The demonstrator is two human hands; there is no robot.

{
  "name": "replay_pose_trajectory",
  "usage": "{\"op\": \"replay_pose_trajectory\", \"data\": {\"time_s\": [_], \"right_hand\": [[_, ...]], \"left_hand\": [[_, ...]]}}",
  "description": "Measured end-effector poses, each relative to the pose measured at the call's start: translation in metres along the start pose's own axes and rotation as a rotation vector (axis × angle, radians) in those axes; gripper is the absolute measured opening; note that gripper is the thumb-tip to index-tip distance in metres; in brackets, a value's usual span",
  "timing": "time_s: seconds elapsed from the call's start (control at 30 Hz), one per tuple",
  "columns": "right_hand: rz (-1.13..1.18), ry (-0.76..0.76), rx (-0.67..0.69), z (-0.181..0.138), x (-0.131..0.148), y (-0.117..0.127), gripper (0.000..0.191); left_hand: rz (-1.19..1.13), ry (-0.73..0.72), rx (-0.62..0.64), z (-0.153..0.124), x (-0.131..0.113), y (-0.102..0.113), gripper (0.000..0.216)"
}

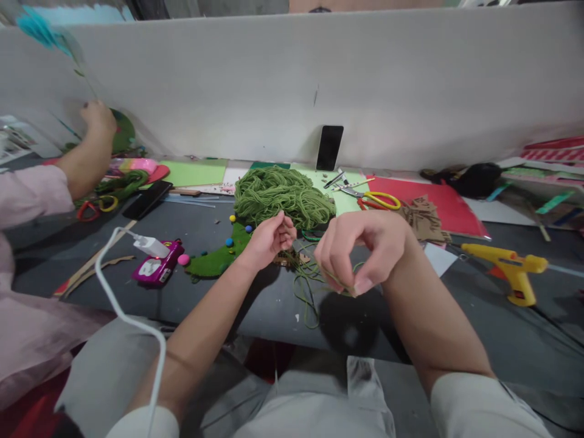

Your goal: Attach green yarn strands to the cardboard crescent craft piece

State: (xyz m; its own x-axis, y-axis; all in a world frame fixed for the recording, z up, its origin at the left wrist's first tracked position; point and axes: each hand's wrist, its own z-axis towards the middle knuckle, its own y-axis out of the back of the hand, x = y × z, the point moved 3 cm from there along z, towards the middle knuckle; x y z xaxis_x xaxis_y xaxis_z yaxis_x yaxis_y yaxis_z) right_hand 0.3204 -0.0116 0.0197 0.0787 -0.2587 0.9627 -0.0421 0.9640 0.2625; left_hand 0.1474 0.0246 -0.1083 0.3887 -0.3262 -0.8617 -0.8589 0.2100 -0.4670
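My right hand (365, 249) is raised over the front of the table, thumb and forefinger pinched on a strand of green yarn (306, 295) that loops down onto the tabletop. To its left, my left hand (274, 239) has its fingers curled in; whatever they hold, if anything, is too small to make out. Just behind both hands lies a big tangled heap of green yarn (280, 194). A curved green felt piece (212, 263) with small coloured pom-poms lies left of my left hand, partly hidden by that forearm.
A purple power pack (157, 267) with a white charger and cable sits left. Scissors (382, 199) lie behind my right hand, a yellow glue gun (511, 267) far right. A phone (329, 148) leans on the wall. At left, a co-worker's hand (99, 118) holds a blue flower.
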Motion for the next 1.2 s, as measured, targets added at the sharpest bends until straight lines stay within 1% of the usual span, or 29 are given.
{"op": "replay_pose_trajectory", "data": {"time_s": [0.07, 0.1, 0.17, 0.2, 0.23, 0.27, 0.37, 0.47, 0.53, 0.6, 0.63, 0.73, 0.8, 0.87, 0.9, 0.97, 1.03, 1.07, 1.13, 1.2], "right_hand": [[-0.041, -0.071, -0.061, 0.003, -0.009, 0.004, 0.035], [-0.072, -0.141, -0.129, 0.004, -0.018, 0.009, 0.039], [-0.144, -0.303, -0.33, 0.004, -0.042, 0.022, 0.047], [-0.173, -0.358, -0.442, 0.004, -0.054, 0.03, 0.051], [-0.189, -0.39, -0.534, 0.003, -0.065, 0.036, 0.056], [-0.169, -0.403, -0.587, 0.004, -0.075, 0.041, 0.06], [-0.015, -0.401, -0.605, 0.008, -0.097, 0.045, 0.073], [0.107, -0.438, -0.692, 0.017, -0.108, 0.043, 0.077], [0.142, -0.444, -0.691, 0.025, -0.112, 0.038, 0.071], [0.157, -0.415, -0.699, 0.033, -0.113, 0.035, 0.059], [0.168, -0.389, -0.737, 0.035, -0.112, 0.036, 0.052], [0.206, -0.27, -0.912, 0.029, -0.098, 0.04, 0.041], [0.204, -0.154, -0.957, 0.019, -0.078, 0.039, 0.038], [0.184, -0.051, -0.915, 0.008, -0.054, 0.034, 0.037], [0.165, -0.018, -0.864, 0.003, -0.041, 0.03, 0.037], [0.107, -0.005, -0.717, -0.004, -0.019, 0.02, 0.039], [0.041, -0.05, -0.513, -0.004, -0.003, 0.008, 0.041], [0.012, -0.076, -0.397, -0.002, 0.001, 0.002, 0.041], [-0.036, -0.128, -0.182, 0.008, 0.004, -0.01, 0.04], [-0.09, -0.171, -0.05, 0.022, -0.001, -0.02, 0.039]], "left_hand": [[0.093, -0.097, -0.04, -0.003, -0.001, -0.001, 0.043], [0.172, -0.166, -0.038, -0.006, -0.001, -0.004, 0.045], [0.351, -0.336, -0.017, -0.013, -0.001, -0.01, 0.05], [0.43, -0.42, -0.009, -0.017, -0.001, -0.013, 0.053], [0.489, -0.49, -0.001, -0.021, -0.001, -0.015, 0.055], [0.539, -0.546, 0.009, -0.024, -0.001, -0.016, 0.057], [0.745, -0.689, 0.058, -0.032, -0.004, -0.018, 0.058], [1.07, -0.789, 0.155, -0.035, -0.004, -0.025, 0.05], [1.241, -0.802, 0.242, -0.037, 0.001, -0.033, 0.044], [1.33, -0.768, 0.318, -0.039, 0.008, -0.042, 0.042], [1.351, -0.735, 0.348, -0.04, 0.011, -0.045, 0.042], [1.335, -0.619, 0.412, -0.039, 0.015, -0.047, 0.044], [1.225, -0.534, 0.466, -0.036, 0.013, -0.042, 0.042], [0.994, -0.452, 0.495, -0.032, 0.008, -0.034, 0.042], [0.836, -0.427, 0.487, -0.029, 0.004, -0.029, 0.047], [0.493, -0.394, 0.438, -0.024, -0.004, -0.021, 0.065], [0.227, -0.362, 0.355, -0.02, -0.01, -0.014, 0.074], [0.147, -0.332, 0.305, -0.018, -0.012, -0.012, 0.073], [0.075, -0.262, 0.197, -0.015, -0.013, -0.009, 0.063], [0.065, -0.214, 0.114, -0.013, -0.012, -0.007, 0.051]]}}
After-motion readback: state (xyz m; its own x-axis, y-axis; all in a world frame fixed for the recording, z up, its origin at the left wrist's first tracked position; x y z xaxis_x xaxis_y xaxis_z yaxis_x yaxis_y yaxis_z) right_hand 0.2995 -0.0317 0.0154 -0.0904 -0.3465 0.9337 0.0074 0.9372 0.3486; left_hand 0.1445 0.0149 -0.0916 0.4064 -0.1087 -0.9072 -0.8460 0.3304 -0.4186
